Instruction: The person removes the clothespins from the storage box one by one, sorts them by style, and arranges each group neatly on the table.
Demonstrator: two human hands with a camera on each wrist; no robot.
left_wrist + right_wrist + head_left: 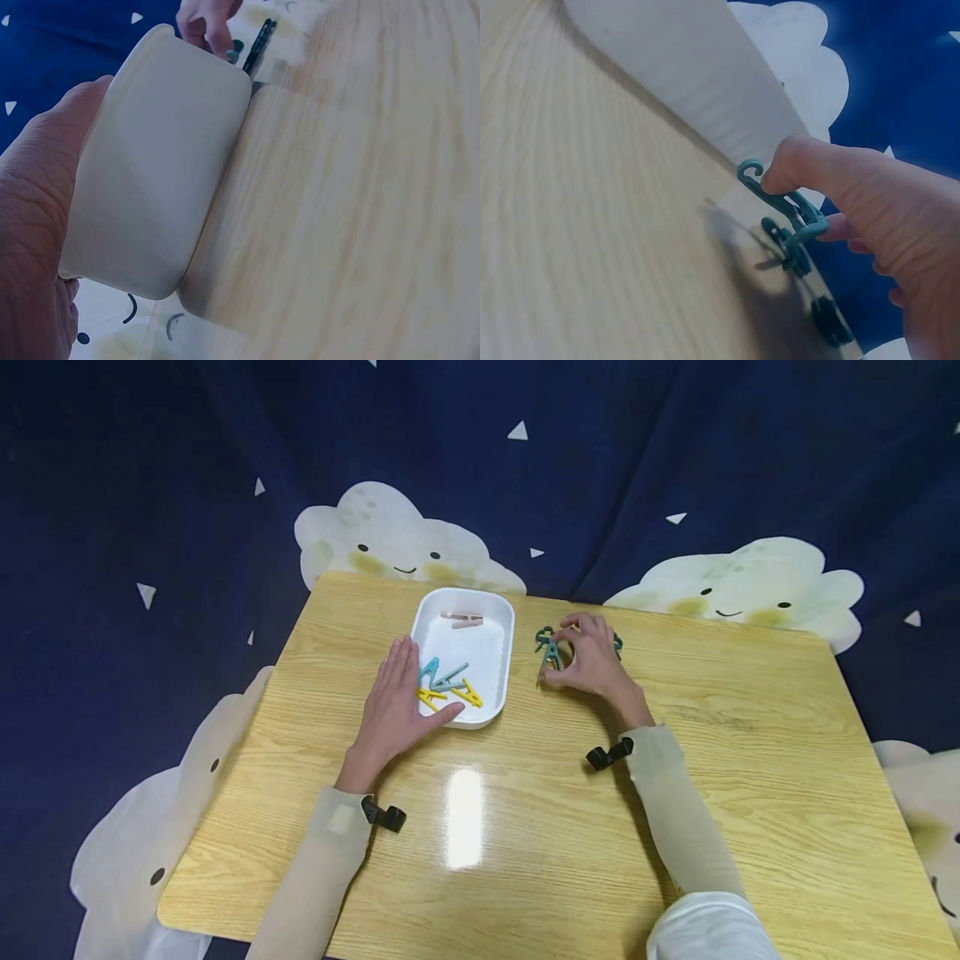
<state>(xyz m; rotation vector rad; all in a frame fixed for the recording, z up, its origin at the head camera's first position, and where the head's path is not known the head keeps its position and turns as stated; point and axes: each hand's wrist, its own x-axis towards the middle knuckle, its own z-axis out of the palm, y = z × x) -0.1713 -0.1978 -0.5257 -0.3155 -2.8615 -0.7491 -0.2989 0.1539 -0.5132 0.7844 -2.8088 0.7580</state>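
Observation:
My left hand (393, 702) lies along the left side of a white plastic tray (491, 652), fingers straight and thumb spread across its near corner. Inside the tray are a pink clothespin (468, 624), light blue clothespins (450, 682) and yellow clothespins (471, 697). To the right of the tray, my right hand (596, 660) pinches a green clothespin (780, 199) between thumb and fingers, its curled hook end showing in the right wrist view. Darker green clothespins (829, 322) lie on the table just beyond that hand, partly hidden by it in the head view.
The wooden table (525, 827) ends a little behind the tray and the green clothespins. A dark blue curtain (585, 468) with clouds and white triangles hangs behind it. Each wrist wears a small black camera.

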